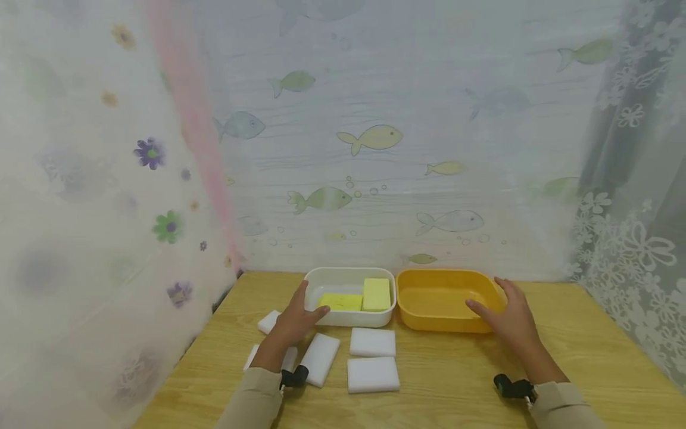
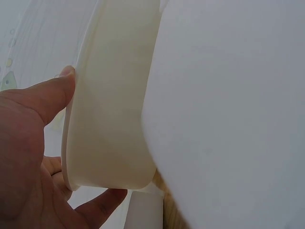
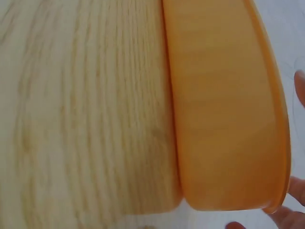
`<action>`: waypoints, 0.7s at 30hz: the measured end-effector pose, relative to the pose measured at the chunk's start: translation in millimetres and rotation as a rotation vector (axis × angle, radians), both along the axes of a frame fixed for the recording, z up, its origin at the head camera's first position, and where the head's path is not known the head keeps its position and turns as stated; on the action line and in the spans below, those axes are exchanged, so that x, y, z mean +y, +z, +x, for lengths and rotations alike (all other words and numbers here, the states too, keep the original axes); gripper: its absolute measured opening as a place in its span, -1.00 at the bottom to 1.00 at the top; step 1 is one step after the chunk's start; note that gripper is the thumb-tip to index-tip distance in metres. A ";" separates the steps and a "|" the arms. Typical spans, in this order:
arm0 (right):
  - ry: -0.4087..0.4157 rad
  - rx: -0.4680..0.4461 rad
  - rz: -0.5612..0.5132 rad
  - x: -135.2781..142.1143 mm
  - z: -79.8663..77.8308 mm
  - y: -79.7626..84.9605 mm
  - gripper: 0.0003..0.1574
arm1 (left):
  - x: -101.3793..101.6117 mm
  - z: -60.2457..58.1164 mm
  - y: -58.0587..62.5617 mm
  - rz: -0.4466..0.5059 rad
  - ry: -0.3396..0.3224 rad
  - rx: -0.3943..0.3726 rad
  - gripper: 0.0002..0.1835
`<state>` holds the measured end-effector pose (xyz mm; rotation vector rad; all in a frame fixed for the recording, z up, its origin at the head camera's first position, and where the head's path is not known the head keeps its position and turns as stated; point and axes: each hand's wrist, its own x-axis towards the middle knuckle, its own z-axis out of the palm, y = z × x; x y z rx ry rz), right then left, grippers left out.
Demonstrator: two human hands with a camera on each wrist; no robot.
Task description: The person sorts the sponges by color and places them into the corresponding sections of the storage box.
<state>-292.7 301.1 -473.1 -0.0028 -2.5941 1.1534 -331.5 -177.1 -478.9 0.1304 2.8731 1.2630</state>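
My left hand [image 1: 297, 316] holds the left end of a white plastic basin [image 1: 351, 319], thumb on its front rim and fingers around the end. Inside lie two yellow sponges, one flat [image 1: 343, 302] and one at the right [image 1: 377, 294]. At the right end of an orange-yellow basin [image 1: 445, 323], my right hand [image 1: 514, 316] has its fingers spread. Its thumb reaches over the front rim, apart from it in the right wrist view, while fingertips [image 3: 286, 217] meet the end rim. No sponge shows in this basin.
Several white sponge blocks lie in front of the white basin, two stacked front to back [image 1: 372, 342] [image 1: 373, 375], one slanted [image 1: 320, 360], others partly behind my left arm. The wooden table [image 1: 445, 381] meets a fish-printed curtain [image 1: 375, 179] at the back.
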 end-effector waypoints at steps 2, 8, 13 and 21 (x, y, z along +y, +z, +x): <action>0.040 -0.057 -0.038 2.2 -1.6 -3.4 0.38 | -0.3 0.0 -0.1 0.007 -0.006 0.001 0.08; 0.074 -0.143 -0.068 3.2 -5.4 -6.9 0.42 | -1.0 1.4 2.8 0.010 -0.012 0.003 0.08; 0.071 -0.157 -0.063 2.8 -7.4 -9.2 0.45 | 0.1 2.4 5.9 0.003 -0.007 -0.001 0.08; 0.108 -0.142 -0.078 2.4 -5.9 -12.3 0.47 | 0.1 1.6 4.6 -0.040 -0.004 0.016 0.11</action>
